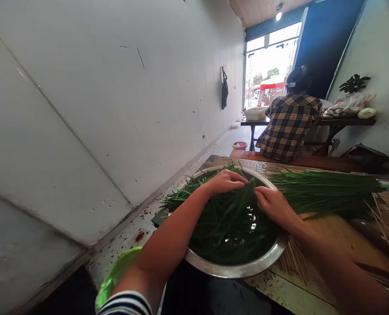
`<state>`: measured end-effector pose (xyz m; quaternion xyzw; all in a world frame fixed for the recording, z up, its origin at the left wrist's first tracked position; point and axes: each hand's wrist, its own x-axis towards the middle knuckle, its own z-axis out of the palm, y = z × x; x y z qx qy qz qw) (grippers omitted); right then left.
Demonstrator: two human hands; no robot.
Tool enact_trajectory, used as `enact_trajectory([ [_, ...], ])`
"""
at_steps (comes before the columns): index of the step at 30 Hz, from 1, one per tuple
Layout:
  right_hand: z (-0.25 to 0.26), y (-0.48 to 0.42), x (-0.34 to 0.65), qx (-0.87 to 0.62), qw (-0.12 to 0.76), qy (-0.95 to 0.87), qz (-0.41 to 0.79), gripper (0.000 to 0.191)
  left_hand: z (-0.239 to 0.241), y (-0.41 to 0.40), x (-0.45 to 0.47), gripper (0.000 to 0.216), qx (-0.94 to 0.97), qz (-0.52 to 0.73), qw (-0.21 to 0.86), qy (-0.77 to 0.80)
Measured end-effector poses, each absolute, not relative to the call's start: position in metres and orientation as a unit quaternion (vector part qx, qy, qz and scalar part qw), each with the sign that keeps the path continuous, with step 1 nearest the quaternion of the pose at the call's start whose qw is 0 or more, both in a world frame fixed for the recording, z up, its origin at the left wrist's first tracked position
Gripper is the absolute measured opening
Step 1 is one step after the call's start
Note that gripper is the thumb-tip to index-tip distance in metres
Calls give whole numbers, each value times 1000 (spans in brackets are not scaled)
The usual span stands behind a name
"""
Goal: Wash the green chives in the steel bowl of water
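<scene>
A wide metal basin of water stands on the wooden table, filled with long green chive leaves. My left hand rests over the far side of the basin, fingers curled down onto the leaves. Facing it, my right hand pinches the same bunch of leaves at the basin's right side. The two hands almost meet above the water.
A big pile of chives lies on the table right of the basin, with thin dry stalks beside it. A green plastic object sits near left. A person in a plaid shirt sits ahead at another table. White wall on the left.
</scene>
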<state>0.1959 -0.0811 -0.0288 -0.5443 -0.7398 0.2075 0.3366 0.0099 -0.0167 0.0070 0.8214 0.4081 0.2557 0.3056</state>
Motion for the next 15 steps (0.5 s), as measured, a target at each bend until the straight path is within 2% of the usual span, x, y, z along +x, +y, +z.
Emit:
enact_trajectory([
  [4, -30, -80, 196, -552, 328, -738, 208, 30, 2, -7, 6, 25, 794, 271, 119, 530],
  [7, -30, -80, 196, -554, 325, -739, 203, 29, -12, 3, 7, 18, 789, 221, 36, 572],
  [10, -28, -81, 196, -554, 321, -741, 202, 29, -21, 6, 11, 14, 787, 196, 10, 584],
  [15, -26, -82, 194, -558, 317, -740, 201, 29, -11, -3, 19, 10, 770, 194, 45, 606],
])
